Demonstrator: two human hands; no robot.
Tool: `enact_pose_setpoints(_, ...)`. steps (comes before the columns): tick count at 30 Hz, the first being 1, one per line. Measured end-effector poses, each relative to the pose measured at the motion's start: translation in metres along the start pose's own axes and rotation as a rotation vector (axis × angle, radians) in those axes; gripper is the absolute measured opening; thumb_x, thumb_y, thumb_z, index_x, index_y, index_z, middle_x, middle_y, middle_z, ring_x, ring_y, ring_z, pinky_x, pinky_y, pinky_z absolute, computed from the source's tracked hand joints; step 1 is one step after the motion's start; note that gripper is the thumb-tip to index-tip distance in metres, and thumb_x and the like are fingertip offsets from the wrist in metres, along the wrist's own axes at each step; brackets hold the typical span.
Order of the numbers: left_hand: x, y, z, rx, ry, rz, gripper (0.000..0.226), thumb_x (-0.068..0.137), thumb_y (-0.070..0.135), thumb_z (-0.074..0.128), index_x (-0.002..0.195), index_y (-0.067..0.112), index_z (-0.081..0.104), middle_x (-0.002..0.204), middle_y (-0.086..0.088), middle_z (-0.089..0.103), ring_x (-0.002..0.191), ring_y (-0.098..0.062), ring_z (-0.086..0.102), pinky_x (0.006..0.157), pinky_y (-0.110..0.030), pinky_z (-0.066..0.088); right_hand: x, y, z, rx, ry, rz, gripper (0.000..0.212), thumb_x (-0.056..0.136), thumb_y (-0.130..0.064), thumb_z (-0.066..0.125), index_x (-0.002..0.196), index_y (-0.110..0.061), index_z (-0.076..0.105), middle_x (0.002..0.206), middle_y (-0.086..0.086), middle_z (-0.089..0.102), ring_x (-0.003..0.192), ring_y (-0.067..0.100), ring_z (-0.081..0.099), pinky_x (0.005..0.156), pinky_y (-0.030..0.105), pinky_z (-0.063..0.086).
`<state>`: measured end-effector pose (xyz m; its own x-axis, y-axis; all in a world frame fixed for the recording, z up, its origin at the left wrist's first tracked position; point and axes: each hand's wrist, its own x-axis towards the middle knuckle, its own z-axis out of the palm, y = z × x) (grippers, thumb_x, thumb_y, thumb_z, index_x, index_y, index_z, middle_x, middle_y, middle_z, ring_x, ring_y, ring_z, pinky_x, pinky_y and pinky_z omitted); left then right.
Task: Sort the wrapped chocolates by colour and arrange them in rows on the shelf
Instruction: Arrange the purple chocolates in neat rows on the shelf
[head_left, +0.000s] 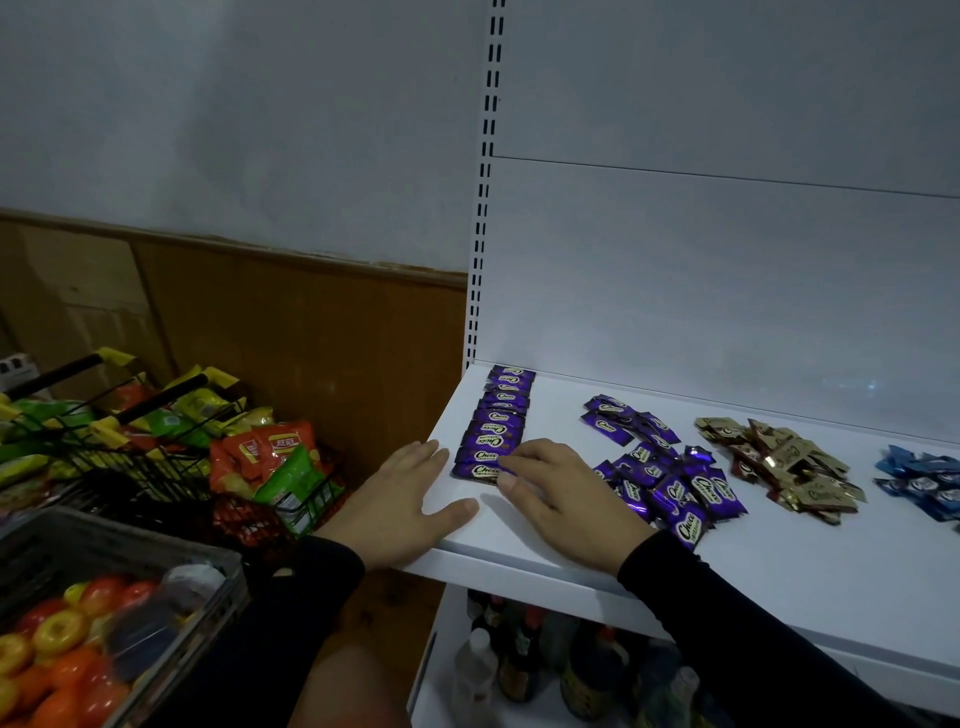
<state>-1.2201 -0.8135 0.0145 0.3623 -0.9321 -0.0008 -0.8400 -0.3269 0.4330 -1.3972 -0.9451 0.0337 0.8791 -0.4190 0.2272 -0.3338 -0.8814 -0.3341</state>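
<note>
white shelf (597, 535) (grey wall (234, 130) behind) — wood panelling (311, 332) left

Dim light. Grey wall (234, 114) above brown wood panelling (311, 338). White back panel (727, 286) with slotted upright (485, 182). Left: wire baskets (130, 441) of snack packs, grey crate (104, 545) (toy fruit). Bottles (545, 660) on lower level.
</note>
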Motion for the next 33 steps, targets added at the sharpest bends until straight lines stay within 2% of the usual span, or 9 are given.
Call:
enact_pose_setpoints(3,0.005,0.009,-0.006,0.006,0.065,0.035,0.083,0.091,0.070,0.040,0.158,0.027,0.019,0.165,0.008,0.018,0.151,-0.010,0.009,0.118,-0.029,0.017,-0.005,0.011,-0.010,0.063,0.102,0.027,0.041,0.101,-0.044,0.043,0.129,-0.021,0.062,0.127,-0.005,0.055,0.115,0.009,0.051,0.097,0.025,0.042)
enact_pose_setpoints(6,0.011,0.026,-0.009,0.000,0.116,0.100,0.071,0.095,0.063,0.046,0.154,0.027,0.030,0.157,0.007,0.035,0.142,-0.007,0.027,0.105,-0.019,0.030,-0.013,0.027,-0.021,0.067,0.229,0.060,0.030,0.100,-0.033,0.053,0.122,-0.018,0.067,0.118,-0.003,0.061,0.107,0.010,0.056,0.091,0.025,0.046)
enact_pose_setpoints(9,0.017,0.048,-0.003,-0.018,0.158,0.157,0.062,0.097,0.056,0.051,0.150,0.028,0.038,0.151,0.008,0.042,0.136,-0.005,0.035,0.102,-0.019,0.038,-0.024,0.045,-0.033,0.052,0.310,0.112,0.026,0.098,-0.027,0.057,0.118,-0.016,0.069,0.113,-0.002,0.064,0.106,0.012,0.057,0.090,0.022,0.042)
enact_pose_setpoints(15,0.038,0.105,0.009,0.036,0.071,0.274,0.056,0.100,0.049,0.049,0.152,0.029,0.037,0.156,0.010,0.038,0.143,-0.008,0.029,0.111,-0.023,0.026,-0.041,0.083,-0.060,-0.008,0.345,0.241,0.027,0.097,-0.029,0.057,0.120,-0.020,0.067,0.104,-0.009,0.060,0.093,0.004,0.051,0.081,0.017,0.034)
enact_pose_setpoints(19,0.071,0.130,0.013,0.064,0.052,0.279,0.052,0.102,0.042,0.048,0.150,0.024,0.041,0.154,0.002,0.042,0.140,-0.015,0.038,0.112,-0.030,0.031,-0.038,0.106,-0.075,-0.035,0.303,0.314,0.028,0.097,-0.032,0.056,0.119,-0.019,0.068,0.108,0.000,0.066,0.095,0.010,0.054,0.080,0.021,0.034)
enact_pose_setpoints(22,0.102,0.145,0.014,0.081,0.057,0.268,0.048,0.104,0.035,0.047,0.149,0.021,0.043,0.149,-0.003,0.048,0.135,-0.020,0.044,0.108,-0.033,0.036,-0.024,0.122,-0.081,-0.010,0.247,0.371,0.026,0.096,-0.033,0.057,0.116,-0.020,0.068,0.109,0.001,0.068,0.099,0.016,0.061,0.085,0.026,0.042)
enact_pose_setpoints(26,0.148,0.153,0.018,0.110,-0.007,0.247,0.039,0.101,0.030,0.051,0.138,0.020,0.055,0.135,-0.006,0.057,0.124,-0.024,0.052,0.099,-0.033,0.040,0.003,0.144,-0.084,-0.026,0.141,0.423,0.032,0.097,-0.034,0.055,0.124,-0.019,0.064,0.121,-0.002,0.066,0.111,0.016,0.059,0.087,0.022,0.038)
enact_pose_setpoints(29,0.175,0.154,0.025,0.160,-0.095,0.240,0.033,0.095,0.033,0.055,0.126,0.021,0.059,0.123,-0.003,0.058,0.119,-0.024,0.052,0.097,-0.038,0.044,0.022,0.158,-0.084,-0.014,0.068,0.456,0.039,0.098,-0.036,0.054,0.132,-0.019,0.059,0.130,0.000,0.062,0.119,0.017,0.055,0.095,0.024,0.038)
enact_pose_setpoints(33,0.196,0.148,0.033,0.232,-0.189,0.244,0.046,0.095,0.046,0.051,0.134,0.022,0.051,0.126,-0.003,0.054,0.121,-0.023,0.048,0.101,-0.041,0.042,0.042,0.172,-0.081,-0.053,-0.085,0.483,0.045,0.096,-0.037,0.054,0.137,-0.019,0.055,0.139,0.006,0.055,0.128,0.022,0.050,0.100,0.028,0.038)
